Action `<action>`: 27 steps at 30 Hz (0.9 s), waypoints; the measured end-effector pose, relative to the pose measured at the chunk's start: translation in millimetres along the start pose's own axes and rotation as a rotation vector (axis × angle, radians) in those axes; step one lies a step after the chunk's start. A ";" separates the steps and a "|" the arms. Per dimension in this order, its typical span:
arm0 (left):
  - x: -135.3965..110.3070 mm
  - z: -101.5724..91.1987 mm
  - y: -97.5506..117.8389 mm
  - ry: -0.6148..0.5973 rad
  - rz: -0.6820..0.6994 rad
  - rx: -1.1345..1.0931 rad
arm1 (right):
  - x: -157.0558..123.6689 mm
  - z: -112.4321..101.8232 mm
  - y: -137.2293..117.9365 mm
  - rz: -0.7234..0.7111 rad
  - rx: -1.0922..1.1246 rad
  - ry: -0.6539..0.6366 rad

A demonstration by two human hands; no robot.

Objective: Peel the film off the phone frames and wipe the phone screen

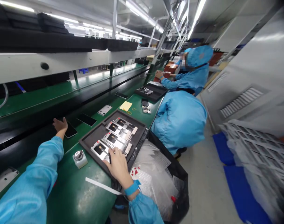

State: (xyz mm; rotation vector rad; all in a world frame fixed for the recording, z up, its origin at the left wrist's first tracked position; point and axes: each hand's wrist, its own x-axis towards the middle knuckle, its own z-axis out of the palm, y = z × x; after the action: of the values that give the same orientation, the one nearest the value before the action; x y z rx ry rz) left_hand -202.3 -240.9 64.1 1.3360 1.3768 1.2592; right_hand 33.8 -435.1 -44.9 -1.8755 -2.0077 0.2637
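My left hand (60, 125) reaches out over the black conveyor belt and rests on a dark phone panel (70, 131) lying at the belt's edge; its fingers are hidden behind the palm. My right hand (118, 165) lies on the near end of a black tray (90, 138), fingers curled down onto the nearest silver phone frame (100, 150). Several more silver frames (119, 130) lie overlapped in the same tray.
A small white dispenser (80, 158) and a white strip (102, 185) sit on the green bench. A bin with clear plastic film (155, 180) stands to the right. Two co-workers in blue suits (180, 119) work further along, beside another tray (153, 91).
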 end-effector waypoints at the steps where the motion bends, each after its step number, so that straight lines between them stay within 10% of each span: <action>1: 8.7 6.8 -1.6 -0.003 -0.019 0.102 | -0.1 0.2 0.5 -0.015 0.012 -0.007; 8: 95.9 87.0 -18.1 0.007 -0.146 0.702 | -7.0 12.1 8.8 0.007 0.084 0.055; 15: 131.2 176.7 -40.8 -0.252 -0.012 0.635 | -14.0 21.2 16.7 0.014 0.122 0.057; 21: 116.9 172.0 -47.1 -0.265 0.133 0.320 | -18.5 28.9 27.2 0.032 0.165 0.066; 27: 98.4 136.1 -9.0 -0.128 0.222 0.062 | -15.5 30.1 26.2 0.038 0.166 0.079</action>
State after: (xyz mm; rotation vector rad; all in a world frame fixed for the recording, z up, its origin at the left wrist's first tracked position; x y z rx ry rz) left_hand -80.0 -127.7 41.3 1.6197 1.2118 1.2586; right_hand 46.4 -444.5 -84.7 -1.7942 -1.8408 0.3499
